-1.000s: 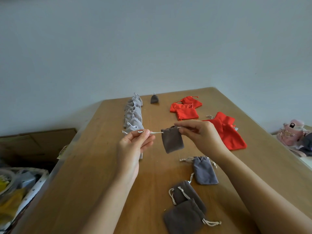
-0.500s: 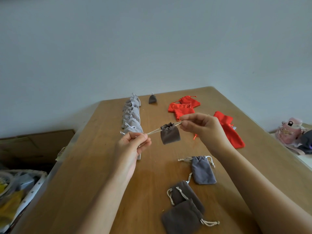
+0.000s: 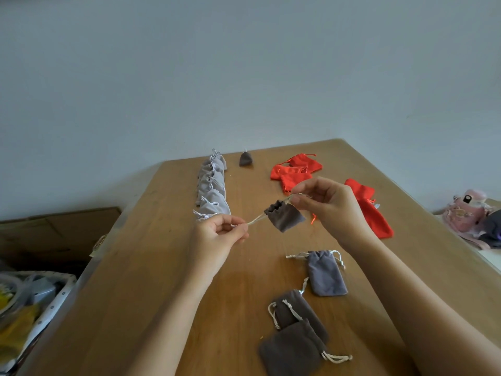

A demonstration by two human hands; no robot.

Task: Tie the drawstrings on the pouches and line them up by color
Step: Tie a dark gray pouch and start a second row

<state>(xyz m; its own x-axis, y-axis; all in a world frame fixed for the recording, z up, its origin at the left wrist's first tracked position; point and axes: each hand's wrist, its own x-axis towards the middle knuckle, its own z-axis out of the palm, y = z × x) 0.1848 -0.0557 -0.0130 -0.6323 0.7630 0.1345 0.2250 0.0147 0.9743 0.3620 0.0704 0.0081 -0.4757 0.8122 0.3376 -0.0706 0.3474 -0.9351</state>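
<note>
The small taupe-grey velvet pouch (image 3: 286, 219) hangs in the air above the middle of the wooden tabletop (image 3: 151, 294), between the two hands. A second ago its mouth lay flat and wide. Now it is gathered into tight pleats, and the beige drawstring (image 3: 256, 219) stretches taut to both sides. The left hand (image 3: 217, 237) pinches one end between thumb and forefinger and the right hand (image 3: 333, 210) pinches the other, the fingers of both closed narrowly on the cord. By my reading the cinch is done, and the knot is what remains before this pouch joins its colour.

Counting outward, three untied pouches lie near the person: one blue-grey pouch (image 3: 326, 278) and two dark taupe pouches (image 3: 295, 310) that overlap. At the far end stands one tied dark pouch (image 3: 245, 160), alone in its line. Beside it runs a row of light grey pouches (image 3: 212, 194), about six, too overlapped for a sure count. The red pouches (image 3: 294, 172) lie loose in two heaps, at least four in all.
</note>
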